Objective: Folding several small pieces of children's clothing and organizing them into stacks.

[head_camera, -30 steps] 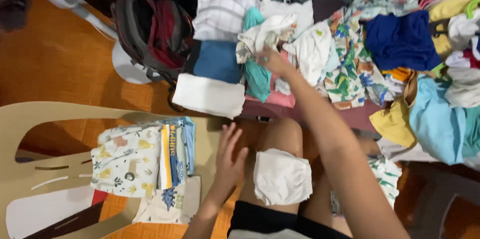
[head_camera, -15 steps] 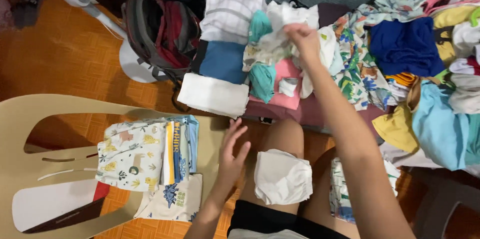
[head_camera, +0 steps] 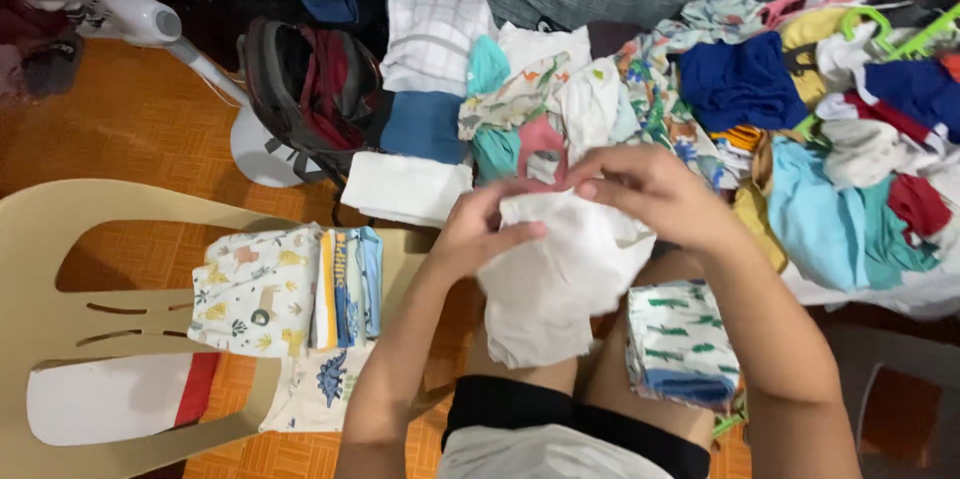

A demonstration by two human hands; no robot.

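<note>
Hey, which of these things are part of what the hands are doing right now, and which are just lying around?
In hand:
- left hand and right hand, both gripping the white garment
- heap of unfolded clothes
- folded printed stack on the beige plastic chair
- folded cactus-print piece beside the knee

Lying about:
- backpack
- white fan

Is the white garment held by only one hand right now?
No, both the left hand and the right hand grip the white garment above the lap.

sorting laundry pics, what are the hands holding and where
Both the left hand and right hand grip a white garment by its top edge.
</note>
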